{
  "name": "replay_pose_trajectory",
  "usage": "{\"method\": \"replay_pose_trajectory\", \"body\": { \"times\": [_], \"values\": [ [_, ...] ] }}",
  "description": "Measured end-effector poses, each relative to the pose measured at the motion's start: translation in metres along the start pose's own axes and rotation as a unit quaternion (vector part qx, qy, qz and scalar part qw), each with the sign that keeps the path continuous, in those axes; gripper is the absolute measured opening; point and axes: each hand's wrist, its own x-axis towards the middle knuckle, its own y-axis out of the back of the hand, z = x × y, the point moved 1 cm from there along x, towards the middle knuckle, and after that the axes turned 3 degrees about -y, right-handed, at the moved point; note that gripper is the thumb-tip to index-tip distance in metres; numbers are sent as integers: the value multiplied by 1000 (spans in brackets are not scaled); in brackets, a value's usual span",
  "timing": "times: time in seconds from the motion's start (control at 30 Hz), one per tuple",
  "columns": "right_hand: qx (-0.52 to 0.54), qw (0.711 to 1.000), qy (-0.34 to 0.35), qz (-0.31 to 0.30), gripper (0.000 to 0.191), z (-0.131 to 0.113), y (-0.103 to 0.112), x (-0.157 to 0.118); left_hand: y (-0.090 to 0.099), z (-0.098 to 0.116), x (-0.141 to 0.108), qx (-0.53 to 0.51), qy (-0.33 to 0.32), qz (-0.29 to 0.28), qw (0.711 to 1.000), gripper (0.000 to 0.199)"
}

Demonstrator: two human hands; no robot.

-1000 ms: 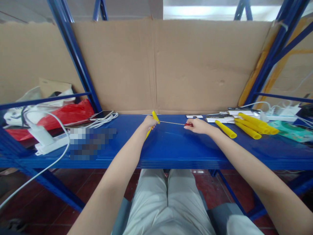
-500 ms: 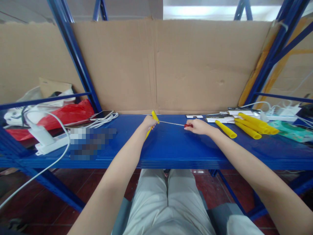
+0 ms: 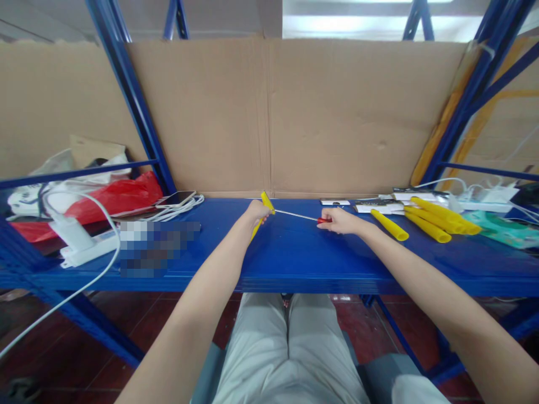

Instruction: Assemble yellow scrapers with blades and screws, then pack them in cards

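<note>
My left hand (image 3: 256, 211) is closed around a yellow tool (image 3: 266, 201), whose head sticks out above the fingers and whose lower end shows below them. A screwdriver (image 3: 297, 215) with a red handle is gripped in my right hand (image 3: 340, 220). Its thin metal shaft points left, and the tip meets the head of the yellow tool or lies right beside it; the exact contact is too small to tell. Both hands are over the middle of the blue table (image 3: 295, 252).
Several yellow tubes (image 3: 427, 224) lie at the right, near flat packets (image 3: 379, 206) and a green packet (image 3: 505, 227). On the left are a white power strip (image 3: 90, 249), coiled white cable (image 3: 181, 205) and a red bag (image 3: 126, 193). Cardboard (image 3: 337, 112) stands behind.
My right hand has shifted and turned very slightly on the red handle. My left hand and the yellow tool look almost the same.
</note>
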Motion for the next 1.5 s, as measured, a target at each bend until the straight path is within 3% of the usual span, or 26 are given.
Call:
{"method": "replay_pose_trajectory", "body": {
  "times": [0.17,0.47,0.67,0.87,0.97,1.13,1.3,1.5],
  "values": [
    [10,999,19,-35,25,-3,6,-2,0,2,-2,-1,2,1,1000,22],
    [-35,998,24,55,18,4,2,1,-1,0,0,-11,-1,-1,1000,22],
    [-62,998,29,-3,24,-3,8,-3,-2,0,1,-6,-2,-4,1000,26],
    [4,998,41,-45,30,-5,6,-4,-1,-1,1,-9,-4,-2,1000,28],
    [13,999,31,-12,19,0,0,-2,-1,-1,1,-10,-3,-2,1000,28],
    [-23,998,20,52,16,4,-2,0,0,0,1,-2,-4,-1,1000,28],
    [-32,999,11,0,18,-2,4,-3,-1,0,0,1,-3,0,1000,28],
    [65,997,-26,-45,26,-6,6,-6,-1,1,-3,6,-4,-3,1000,24]
  ]
}}
